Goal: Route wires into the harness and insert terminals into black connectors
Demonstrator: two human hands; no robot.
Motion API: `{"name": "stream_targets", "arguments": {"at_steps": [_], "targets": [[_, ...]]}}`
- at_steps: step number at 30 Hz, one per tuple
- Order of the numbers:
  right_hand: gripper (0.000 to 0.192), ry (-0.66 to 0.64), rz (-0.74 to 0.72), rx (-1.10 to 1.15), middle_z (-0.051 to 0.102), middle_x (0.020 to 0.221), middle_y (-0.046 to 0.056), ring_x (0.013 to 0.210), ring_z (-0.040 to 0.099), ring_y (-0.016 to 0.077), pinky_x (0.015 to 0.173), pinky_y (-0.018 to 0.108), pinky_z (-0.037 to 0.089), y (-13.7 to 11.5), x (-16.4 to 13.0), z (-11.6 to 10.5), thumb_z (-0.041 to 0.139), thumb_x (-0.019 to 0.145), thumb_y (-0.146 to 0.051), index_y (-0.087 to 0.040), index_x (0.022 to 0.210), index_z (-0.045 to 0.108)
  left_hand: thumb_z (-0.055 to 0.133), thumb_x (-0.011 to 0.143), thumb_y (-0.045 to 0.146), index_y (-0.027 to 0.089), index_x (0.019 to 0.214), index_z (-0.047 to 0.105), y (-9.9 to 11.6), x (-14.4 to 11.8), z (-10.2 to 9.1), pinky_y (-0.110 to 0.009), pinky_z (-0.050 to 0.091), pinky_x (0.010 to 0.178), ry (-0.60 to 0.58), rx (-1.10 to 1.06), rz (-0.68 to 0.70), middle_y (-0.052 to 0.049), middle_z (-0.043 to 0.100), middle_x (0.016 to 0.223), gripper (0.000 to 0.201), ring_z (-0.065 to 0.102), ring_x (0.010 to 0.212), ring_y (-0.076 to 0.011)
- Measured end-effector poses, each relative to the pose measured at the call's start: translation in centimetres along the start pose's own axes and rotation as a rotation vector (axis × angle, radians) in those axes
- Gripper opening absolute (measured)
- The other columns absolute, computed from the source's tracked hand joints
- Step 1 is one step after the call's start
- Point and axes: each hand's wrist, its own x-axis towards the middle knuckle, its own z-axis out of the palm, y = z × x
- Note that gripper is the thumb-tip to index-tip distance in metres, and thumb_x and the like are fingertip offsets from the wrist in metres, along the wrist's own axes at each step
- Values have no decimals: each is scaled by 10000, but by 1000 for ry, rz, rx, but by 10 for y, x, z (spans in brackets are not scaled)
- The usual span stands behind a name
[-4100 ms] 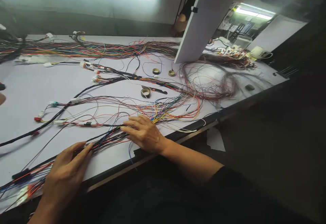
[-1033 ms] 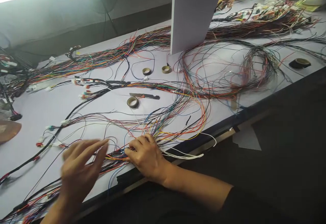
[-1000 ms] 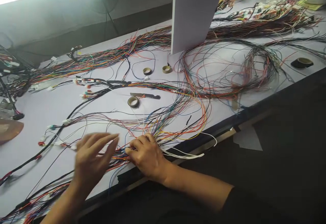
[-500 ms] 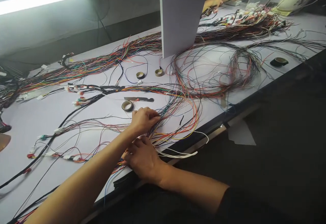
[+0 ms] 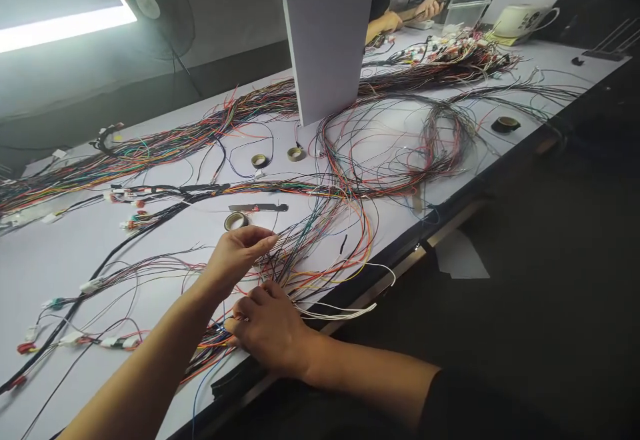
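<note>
My right hand (image 5: pixel 270 330) is closed around a bundle of thin coloured wires (image 5: pixel 295 253) at the table's front edge. Loose ends fan out beyond it to the right, including white ones (image 5: pixel 345 313). Just above it, my left hand (image 5: pixel 243 253) has thumb and fingers pinched together at the wires; the strands between the fingertips are hard to make out. A roll of tape (image 5: pixel 236 222) lies close behind the left hand, with a dark flat blade-like tool (image 5: pixel 259 207) beyond it.
Two more tape rolls (image 5: pixel 296 154) lie near an upright white panel (image 5: pixel 325 40). A thick wire harness (image 5: pixel 190 137) runs along the back, and coiled wires (image 5: pixel 445 137) spread right. A mug (image 5: pixel 515 23) stands far right. Another person's hand (image 5: pixel 430 8) shows behind the panel.
My left hand has drawn back left from the wires, its fingers now pinched. The right hand stays about the bundle. The whole view has shifted somewhat.
</note>
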Motion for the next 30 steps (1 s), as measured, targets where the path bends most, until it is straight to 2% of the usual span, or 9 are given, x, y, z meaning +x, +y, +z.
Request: {"name": "stream_targets", "arguments": {"at_steps": [3, 7, 11, 13, 17, 21, 25, 27, 30], "targets": [[173, 29, -6, 4, 604, 996, 19, 940, 485, 202, 856, 400, 365, 0, -1, 1, 544, 943, -354, -218, 972, 646, 807, 613, 449, 141, 781, 679, 0, -4, 2, -257, 444, 645, -11, -172, -55, -6, 624, 702, 373, 540, 629, -105], [187, 43, -14, -24, 613, 996, 27, 931, 488, 209, 841, 399, 358, 1, -2, 2, 549, 942, -373, -216, 977, 644, 816, 614, 413, 130, 824, 642, -3, -5, 5, -241, 455, 606, -27, -252, -55, 11, 597, 686, 393, 541, 591, -89], [195, 90, -17, -32, 632, 966, 28, 895, 505, 209, 828, 401, 358, 0, -1, 4, 564, 936, -386, -211, 943, 648, 791, 632, 406, 164, 1072, 606, -13, 2, 3, -255, 483, 552, -9, -114, -23, 2, 630, 751, 535, 597, 595, -126], [209, 115, -28, -10, 647, 967, 28, 892, 520, 206, 841, 402, 363, -1, -1, 0, 577, 929, -397, -202, 942, 652, 767, 644, 401, 166, 1043, 635, -18, 7, 2, -269, 496, 538, -9, 12, -8, -18, 652, 792, 482, 611, 576, -137], [208, 238, -26, 94, 655, 1034, 27, 934, 530, 185, 861, 362, 379, 8, -4, -27, 564, 941, -373, -194, 995, 653, 697, 689, 342, 158, 938, 711, -18, 14, 2, -267, 470, 503, -70, 198, 16, -17, 640, 632, 310, 584, 494, -143], [217, 327, 148, 26, 654, 993, 41, 937, 526, 173, 864, 330, 379, 47, -9, -59, 472, 977, -243, -185, 881, 657, 688, 712, 377, 149, 919, 724, -11, 7, 1, -264, 476, 529, -69, 164, 11, -30, 640, 577, 310, 606, 528, -160], [195, 153, 330, -228, 659, 1076, 38, 964, 527, 194, 805, 350, 354, 89, -15, -75, 503, 975, -274, -201, 938, 680, 707, 710, 432, 143, 929, 721, -6, -9, 2, -262, 504, 585, -51, 32, 43, -37, 659, 636, 362, 618, 576, -148], [196, 61, 354, -338, 663, 1053, 32, 957, 513, 210, 782, 366, 329, 101, -17, -79, 520, 968, -315, -214, 948, 688, 716, 702, 422, 135, 909, 721, -5, -14, 2, -253, 502, 579, -29, -15, 52, -34, 653, 636, 354, 608, 569, -136], [241, 21, 377, -448, 652, 990, 44, 930, 486, 222, 783, 377, 300, 110, -19, -85, 555, 943, -399, -213, 901, 702, 731, 678, 403, 120, 894, 717, -7, -15, -2, -251, 506, 561, 44, -54, 13, -25, 632, 595, 357, 596, 541, -132]]}}
